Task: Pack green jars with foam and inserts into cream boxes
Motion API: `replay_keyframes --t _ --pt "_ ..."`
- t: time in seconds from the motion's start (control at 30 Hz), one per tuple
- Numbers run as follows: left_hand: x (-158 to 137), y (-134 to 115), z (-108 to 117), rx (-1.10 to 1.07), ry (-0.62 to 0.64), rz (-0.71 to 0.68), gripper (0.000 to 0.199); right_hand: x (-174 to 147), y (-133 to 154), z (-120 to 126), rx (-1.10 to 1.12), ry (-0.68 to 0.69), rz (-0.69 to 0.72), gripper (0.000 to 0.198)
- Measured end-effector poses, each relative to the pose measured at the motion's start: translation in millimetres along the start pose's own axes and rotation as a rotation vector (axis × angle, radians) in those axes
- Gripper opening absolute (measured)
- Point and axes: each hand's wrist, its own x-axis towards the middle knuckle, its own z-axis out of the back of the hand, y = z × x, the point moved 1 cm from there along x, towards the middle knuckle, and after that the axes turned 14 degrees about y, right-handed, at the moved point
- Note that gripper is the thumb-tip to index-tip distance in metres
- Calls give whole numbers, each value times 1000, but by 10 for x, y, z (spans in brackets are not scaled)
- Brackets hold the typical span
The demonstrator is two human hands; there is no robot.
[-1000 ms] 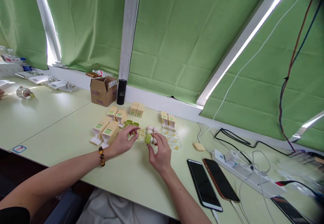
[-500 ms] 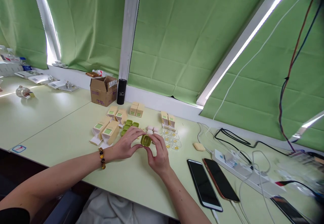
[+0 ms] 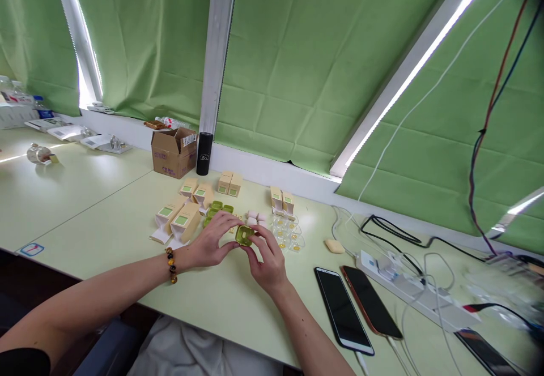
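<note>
The left hand (image 3: 207,244) and right hand (image 3: 268,263) pinch a small green cup (image 3: 242,236) from either side, its hollow showing, about midway between the table's front and back edges. Just beyond I see more green cups (image 3: 216,205) and pale pinkish pieces (image 3: 252,216). A brown box (image 3: 168,158) and black tumbler (image 3: 204,158) stand near the table's (image 3: 221,302) back edge.

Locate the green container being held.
In the head view, the green container is below and slightly left of centre, held between the left hand and right hand, left of the clear pieces.
</note>
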Motion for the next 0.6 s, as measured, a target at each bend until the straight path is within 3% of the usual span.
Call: replay_keyframes --t 0.6 --pt "-2 -40 7 74 -47 -66 51 66 55 34 -109 77 103 43"
